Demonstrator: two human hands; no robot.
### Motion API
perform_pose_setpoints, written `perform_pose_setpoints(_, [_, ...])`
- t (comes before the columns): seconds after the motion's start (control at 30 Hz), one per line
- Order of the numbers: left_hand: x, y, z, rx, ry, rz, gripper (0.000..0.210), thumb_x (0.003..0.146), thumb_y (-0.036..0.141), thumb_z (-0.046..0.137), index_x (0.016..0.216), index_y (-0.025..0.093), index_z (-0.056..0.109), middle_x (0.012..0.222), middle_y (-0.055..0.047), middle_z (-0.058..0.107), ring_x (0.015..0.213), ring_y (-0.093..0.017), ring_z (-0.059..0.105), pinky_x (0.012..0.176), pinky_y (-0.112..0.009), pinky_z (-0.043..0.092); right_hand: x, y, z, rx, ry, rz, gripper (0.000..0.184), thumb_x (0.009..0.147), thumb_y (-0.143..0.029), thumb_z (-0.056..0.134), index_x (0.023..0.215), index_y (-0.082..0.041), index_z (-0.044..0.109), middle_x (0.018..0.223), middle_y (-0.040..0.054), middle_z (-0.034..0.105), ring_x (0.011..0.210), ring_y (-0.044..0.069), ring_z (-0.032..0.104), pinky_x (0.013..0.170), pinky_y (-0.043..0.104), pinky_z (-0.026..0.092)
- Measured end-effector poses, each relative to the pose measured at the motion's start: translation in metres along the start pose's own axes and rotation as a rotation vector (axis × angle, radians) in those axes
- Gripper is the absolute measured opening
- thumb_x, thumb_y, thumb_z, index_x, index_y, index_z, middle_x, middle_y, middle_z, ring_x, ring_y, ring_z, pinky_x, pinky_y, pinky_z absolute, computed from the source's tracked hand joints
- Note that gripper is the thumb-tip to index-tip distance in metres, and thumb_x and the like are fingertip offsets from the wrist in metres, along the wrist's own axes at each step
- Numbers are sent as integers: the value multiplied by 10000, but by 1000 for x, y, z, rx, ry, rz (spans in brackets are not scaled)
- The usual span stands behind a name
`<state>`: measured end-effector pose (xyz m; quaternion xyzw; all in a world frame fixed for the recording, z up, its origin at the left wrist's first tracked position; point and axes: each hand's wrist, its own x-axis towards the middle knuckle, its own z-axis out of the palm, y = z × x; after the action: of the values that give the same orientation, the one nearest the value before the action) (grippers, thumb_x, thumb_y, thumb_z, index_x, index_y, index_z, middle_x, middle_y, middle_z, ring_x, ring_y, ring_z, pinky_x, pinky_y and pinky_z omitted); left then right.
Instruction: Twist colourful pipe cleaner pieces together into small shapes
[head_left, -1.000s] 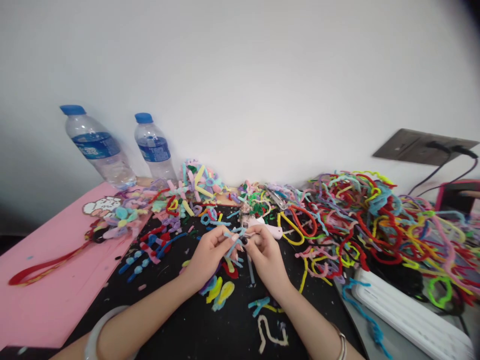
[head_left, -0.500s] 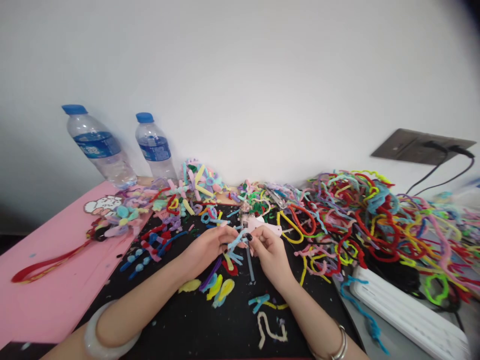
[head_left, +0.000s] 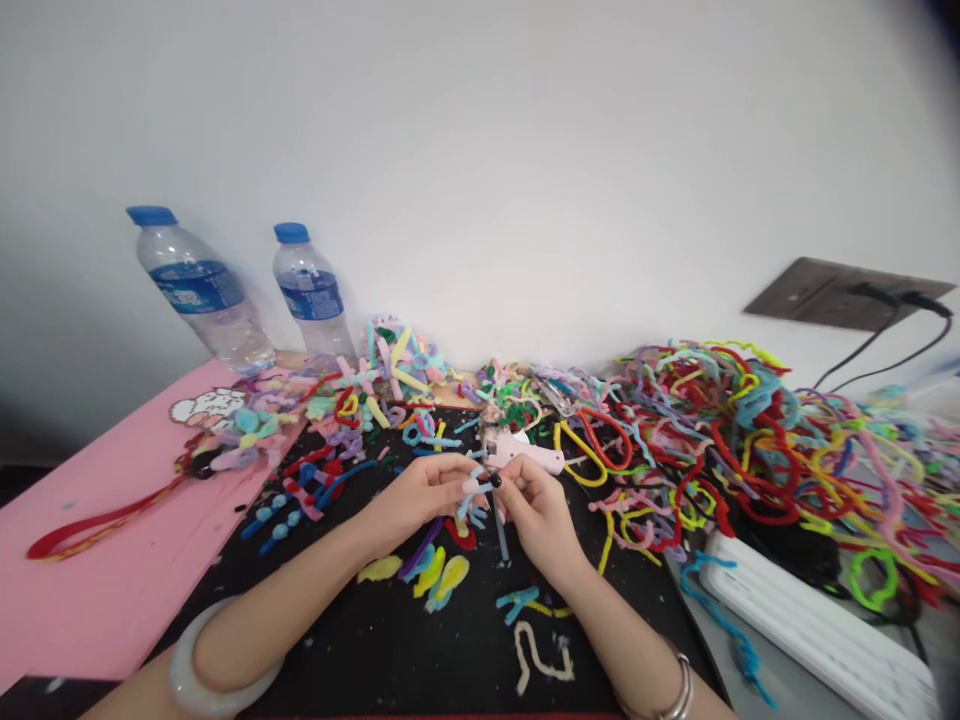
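Note:
Between my fingertips, a light-blue pipe-cleaner figure [head_left: 471, 502] hangs over the black mat [head_left: 360, 640]. My left hand [head_left: 431, 495] pinches it from the left, thumb on top. My right hand [head_left: 536, 505] is closed at its right side, holding a small black piece [head_left: 495, 480] against it; what that piece is I cannot make out. Just behind the hands lies a pink glue gun [head_left: 529, 453], its nozzle end toward the left. A clear glue stick [head_left: 502, 540] appears below the fingers. Yellow and blue petal-like pieces [head_left: 450, 580] rest on the mat nearer me.
Pipe cleaners [head_left: 720, 420] are heaped along the wall and on the right. Two water bottles [head_left: 309, 290] stand at the back left by a pink board [head_left: 97, 590]. A white keyboard-like case [head_left: 817, 630] lies at right. A cream pipe cleaner [head_left: 541, 655] is near the front.
The blue figure has tilted and dropped slightly, and my left thumb now lies across it. The black piece has shifted a little left and down with my right fingers.

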<state>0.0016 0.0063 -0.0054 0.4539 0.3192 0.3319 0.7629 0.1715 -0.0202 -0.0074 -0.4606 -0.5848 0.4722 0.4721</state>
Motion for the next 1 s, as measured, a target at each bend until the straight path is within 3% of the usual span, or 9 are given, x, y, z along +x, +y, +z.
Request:
perform_pose_setpoints(0.13, [0,0,-1,-100,-37,-73,357,836,457,512,845,113,606,733,-65,638,607,-114,578,599,-240,474,0,1,0,-16,-2,4,158,837,-248,483,690,-196,459,512,-64,454,453,88,390,460,211,302])
perform_pose_setpoints(0.3, [-3,-1,-2,-96,-93,-128,264,799,372,606,823,109,613,721,-46,625,605,-98,583,601,-207,468,-2,1,1,-30,-12,-4,162,840,-242,477,686,-197,450,506,-68,441,449,88,384,452,210,294])
perform_pose_setpoints(0.6, [-4,1,1,-227,-104,-202,289,749,391,658,835,119,616,713,-45,609,639,-115,579,633,-237,473,-1,0,1,-90,-19,-14,163,843,-227,457,684,-205,427,512,-68,437,457,93,384,457,214,293])
perform_pose_setpoints(0.8, [-4,1,1,-191,-174,-177,299,772,411,623,798,115,591,717,-33,574,607,-101,555,617,-226,448,-1,1,2,-107,-41,-15,174,854,-247,449,687,-206,423,519,-64,445,460,93,378,457,215,292])
perform_pose_setpoints(1.0, [-2,-3,4,-60,-125,-79,312,789,431,591,746,126,546,662,3,538,573,-86,524,584,-208,419,-3,1,4,-91,-24,17,196,857,-262,447,675,-209,397,493,-73,425,441,88,359,435,207,279])
